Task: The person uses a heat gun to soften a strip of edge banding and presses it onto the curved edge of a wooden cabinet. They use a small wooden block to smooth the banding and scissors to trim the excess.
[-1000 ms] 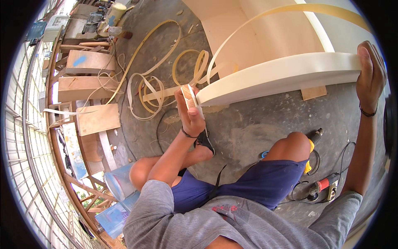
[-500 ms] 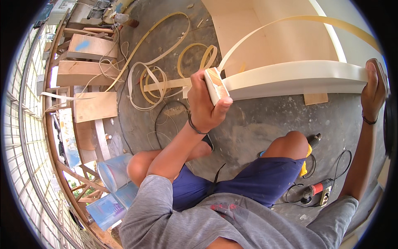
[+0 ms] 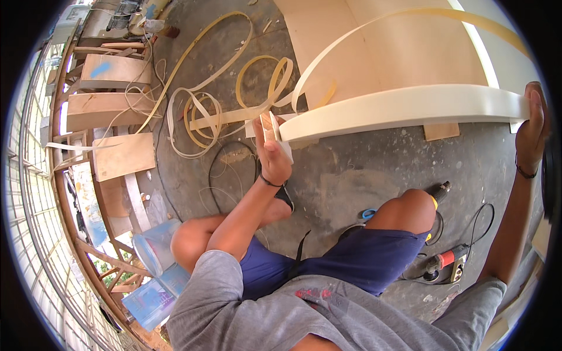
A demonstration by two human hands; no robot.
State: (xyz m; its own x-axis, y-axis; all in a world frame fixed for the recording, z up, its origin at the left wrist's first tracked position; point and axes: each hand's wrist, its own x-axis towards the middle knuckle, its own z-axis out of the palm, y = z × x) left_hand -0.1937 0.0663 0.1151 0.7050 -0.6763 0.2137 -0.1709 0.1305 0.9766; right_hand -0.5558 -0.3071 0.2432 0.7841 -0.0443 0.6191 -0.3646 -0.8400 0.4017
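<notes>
White board: the long white board (image 3: 404,111) lies across the person's front, beyond the knees, spanning from one hand to the other; its bowed look may come partly from the lens.
Board's left end: bare wood shows on the narrow end face, beside the thumb.
Left hand: the left hand (image 3: 271,149) is closed around that end, thumb on the near side, fingers on the far side.
Right hand: the right hand (image 3: 531,126) holds the opposite end; its fingers are partly hidden, so how tightly they press cannot be told.
Two-handed hold: the step in hand looks like steadying or placing the board by its ends; the next move seems to call for both hands working evenly, keeping the board level and clear of the strip.
Pale strip: a pale strip (image 3: 497,30) arches above the board, its left end dropping near the left hand.
Behind the board: a large pale panel (image 3: 374,64), with curled strips (image 3: 225,118) on the floor to its left.
Near side: a small wooden piece (image 3: 442,131) shows just below the board's edge.
Right of the knees: a red grinder (image 3: 448,257) lies beside a socket block (image 3: 458,270).
</notes>
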